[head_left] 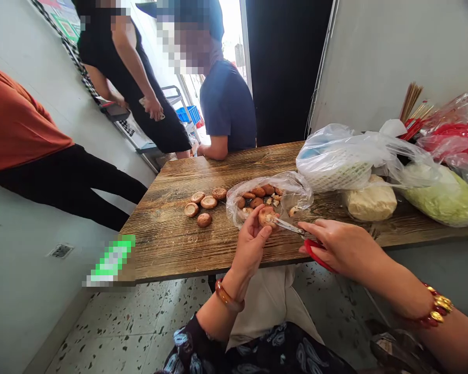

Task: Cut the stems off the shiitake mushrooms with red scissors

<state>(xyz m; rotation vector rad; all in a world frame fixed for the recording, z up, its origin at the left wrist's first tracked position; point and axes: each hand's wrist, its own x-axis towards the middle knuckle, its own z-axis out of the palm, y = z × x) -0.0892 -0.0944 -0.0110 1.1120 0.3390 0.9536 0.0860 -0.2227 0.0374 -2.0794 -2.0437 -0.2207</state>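
My left hand (252,240) grips a brown mushroom (265,216) between thumb and fingers, its underside turned toward my other hand. In my right hand (337,244) is a pair of scissors with red handles (317,255), and their blades (287,225) reach to the mushroom's stem. Just behind, a clear plastic bag (234,200) lies with its mouth spread, holding several mushrooms and cut stem pieces. Left of the bag, several mushroom caps (208,202) rest loose on the wooden table (159,244), some with undersides up.
On the right stand a plastic bag with foam netting (335,163), a wrapped pale block (370,200), a bagged pale green vegetable (444,195) and skewers (411,101). A person in navy (230,104) sits at the far edge; a person in black (132,78) and one in orange (19,124) stand left.
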